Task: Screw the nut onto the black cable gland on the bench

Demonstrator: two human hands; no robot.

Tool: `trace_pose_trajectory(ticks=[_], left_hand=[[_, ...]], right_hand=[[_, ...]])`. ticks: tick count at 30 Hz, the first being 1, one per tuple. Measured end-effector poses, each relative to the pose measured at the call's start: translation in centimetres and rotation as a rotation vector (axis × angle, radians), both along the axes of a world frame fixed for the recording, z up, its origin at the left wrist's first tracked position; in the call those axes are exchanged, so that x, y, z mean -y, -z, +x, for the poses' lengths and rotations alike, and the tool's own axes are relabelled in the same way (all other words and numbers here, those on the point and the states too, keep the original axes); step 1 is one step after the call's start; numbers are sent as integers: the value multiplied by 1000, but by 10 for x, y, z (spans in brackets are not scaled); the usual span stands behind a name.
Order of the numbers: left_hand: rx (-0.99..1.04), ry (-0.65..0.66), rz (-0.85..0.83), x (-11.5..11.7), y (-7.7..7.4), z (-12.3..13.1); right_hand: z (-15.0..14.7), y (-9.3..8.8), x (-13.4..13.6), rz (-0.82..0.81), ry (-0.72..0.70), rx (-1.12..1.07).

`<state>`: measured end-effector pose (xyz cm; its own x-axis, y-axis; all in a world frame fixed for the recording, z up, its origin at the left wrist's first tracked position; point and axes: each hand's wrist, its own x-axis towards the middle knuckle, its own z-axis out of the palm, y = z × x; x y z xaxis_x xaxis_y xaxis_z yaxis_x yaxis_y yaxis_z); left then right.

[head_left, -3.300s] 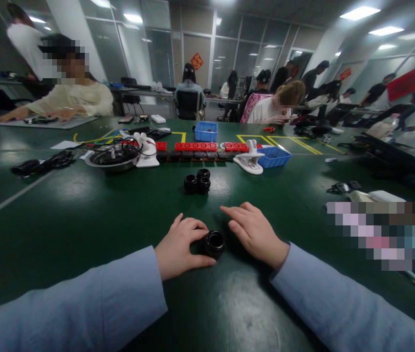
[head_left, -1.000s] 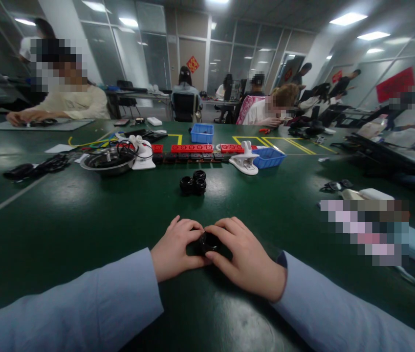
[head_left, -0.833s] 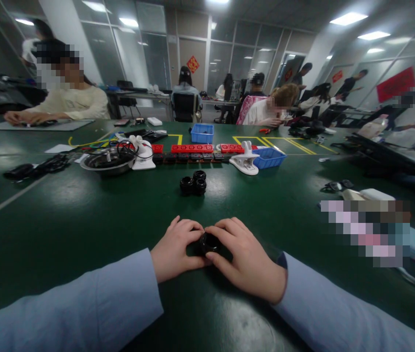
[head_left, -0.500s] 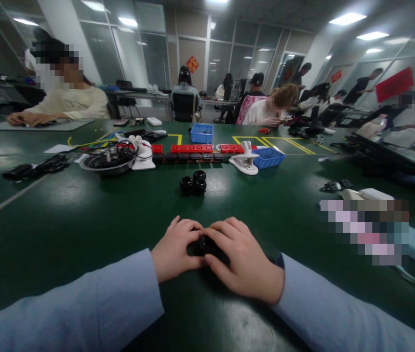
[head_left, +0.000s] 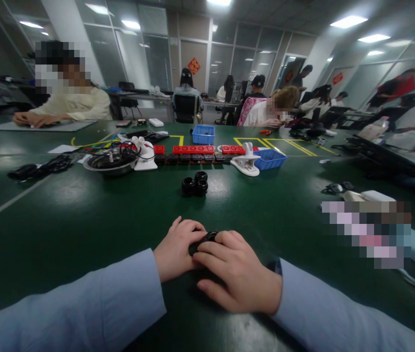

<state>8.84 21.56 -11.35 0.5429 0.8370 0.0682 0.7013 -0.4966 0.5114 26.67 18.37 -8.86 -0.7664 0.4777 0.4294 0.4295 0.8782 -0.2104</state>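
No readable text or numbers.

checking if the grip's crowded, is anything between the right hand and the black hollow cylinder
Nothing visible: the right hand covers part of the black hollow cylinder. The left hand has its thumb tip hidden, so it might intervene.

Green bench [head_left: 119,215], glossy, yellow tape [head_left: 182,141] toward far edge. Three black rings [head_left: 194,186] clustered mid-bench; fourth black ring [head_left: 210,237] nearer near edge, mostly covered. Row of red blocks [head_left: 198,149] beyond cluster, white clip [head_left: 247,164] and blue bin [head_left: 270,162] at its right end. Metal bowl [head_left: 114,171] toward left edge. Grey mat [head_left: 75,125] along far edge, left side.
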Motion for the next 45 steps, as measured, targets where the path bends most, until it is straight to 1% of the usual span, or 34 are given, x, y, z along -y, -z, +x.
trace_pose_trajectory(ticks=[6,10,12,16,18,19,21,28,45], left_hand=[[17,-15,-27,1,-4,1],[26,-14,-44,1,-4,1],[25,-11,-43,1,-4,1],[8,7,-46,1,-5,0],[3,8,-50,1,-7,1],[2,9,-51,1,-7,1],[2,18,-53,1,-7,1],[20,12,-11,3,-6,0],[-4,12,-34,3,-6,1]], right_hand=[[4,1,2,75,-35,-32],[14,-1,-7,75,34,-50],[20,0,-18,34,106,-46],[30,6,-42,-85,358,26],[32,8,-49,-122,438,47],[33,9,-50,-127,456,44],[32,9,-49,-122,460,21],[28,10,-43,-124,394,-54],[28,11,-43,-151,309,-153]])
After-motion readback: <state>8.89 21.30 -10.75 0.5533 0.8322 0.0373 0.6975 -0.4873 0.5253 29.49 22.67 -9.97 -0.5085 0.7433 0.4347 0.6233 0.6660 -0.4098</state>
